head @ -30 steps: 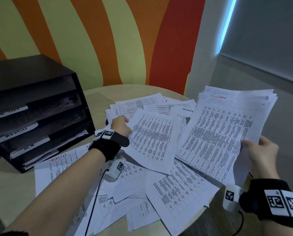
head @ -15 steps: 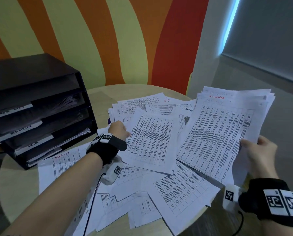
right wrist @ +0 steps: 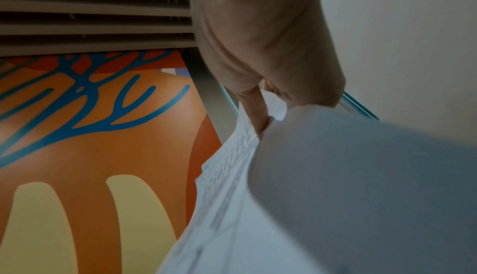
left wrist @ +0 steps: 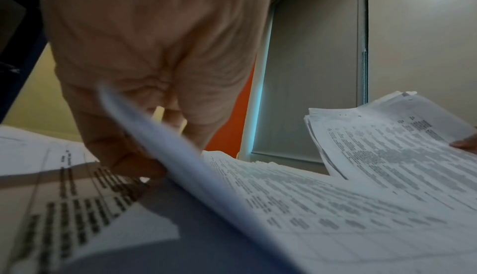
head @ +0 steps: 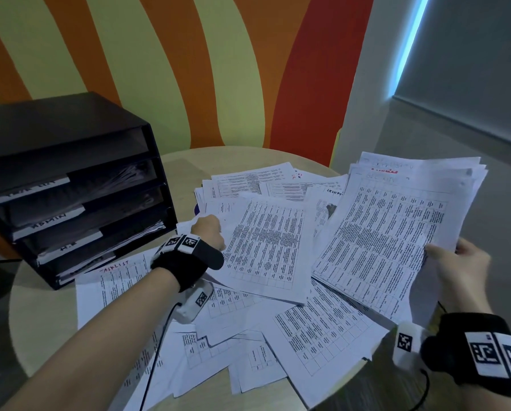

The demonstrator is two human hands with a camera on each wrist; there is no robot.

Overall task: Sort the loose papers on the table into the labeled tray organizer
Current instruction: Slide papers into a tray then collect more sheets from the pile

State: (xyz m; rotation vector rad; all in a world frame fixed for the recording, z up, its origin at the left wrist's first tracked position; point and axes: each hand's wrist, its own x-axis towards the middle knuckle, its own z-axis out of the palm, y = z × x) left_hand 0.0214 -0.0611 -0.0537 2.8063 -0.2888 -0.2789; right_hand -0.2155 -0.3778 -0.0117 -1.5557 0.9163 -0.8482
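Printed sheets lie scattered over the round table (head: 40, 307). My left hand (head: 208, 232) pinches the left edge of one printed sheet (head: 266, 247) and holds that edge lifted off the pile; the left wrist view shows the sheet (left wrist: 284, 207) raised under the hand (left wrist: 144, 74). My right hand (head: 456, 268) grips a thick stack of papers (head: 396, 226) at its lower right corner, held up above the table's right side. In the right wrist view the thumb and fingers (right wrist: 255, 111) clamp the stack (right wrist: 335, 186). The black labelled tray organizer (head: 70, 188) stands at the left.
The organizer's shelves carry white labels and hold some papers. A sheet headed in red (head: 115, 280) lies in front of it. A striped orange and yellow wall rises behind the table. To the right are the table edge and grey floor (head: 485, 173).
My left hand has drawn the sheet's edge slightly nearer and up. The right hand's stack has stayed almost still.
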